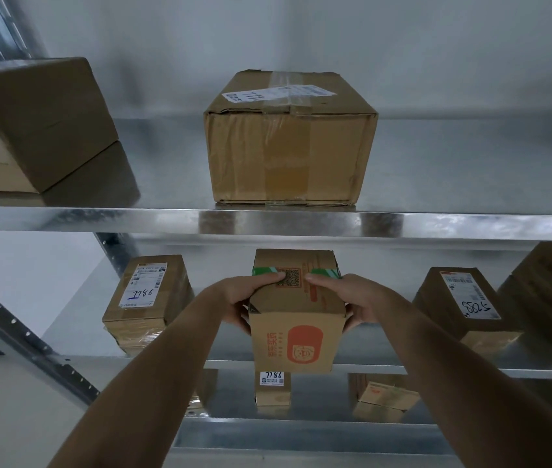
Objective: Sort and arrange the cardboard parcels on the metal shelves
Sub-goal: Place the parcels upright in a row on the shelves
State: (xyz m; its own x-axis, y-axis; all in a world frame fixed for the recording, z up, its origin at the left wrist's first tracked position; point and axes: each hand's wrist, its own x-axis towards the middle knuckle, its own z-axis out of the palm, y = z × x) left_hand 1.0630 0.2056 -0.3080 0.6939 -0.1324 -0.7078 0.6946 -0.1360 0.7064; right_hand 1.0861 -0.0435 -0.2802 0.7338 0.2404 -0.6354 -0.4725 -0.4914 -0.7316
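Observation:
A small cardboard parcel with an orange logo and green tape (296, 336) is held between both hands at the front edge of the middle metal shelf (386, 368). My left hand (245, 298) grips its left side, thumb across the top by the printed code. My right hand (345, 300) grips its right side in the same way. A large taped box (288, 143) stands on the upper shelf (436, 224) straight above. On the middle shelf, a labelled parcel marked 7786 (148, 295) lies to the left and a labelled dark box (460, 302) to the right.
Another big box (38, 123) sits at the upper shelf's left end. Two small parcels (272, 388) (384, 395) stand on the lowest shelf. A further box (551, 285) is at the far right of the middle shelf. A perforated diagonal brace (24, 336) runs down the left side.

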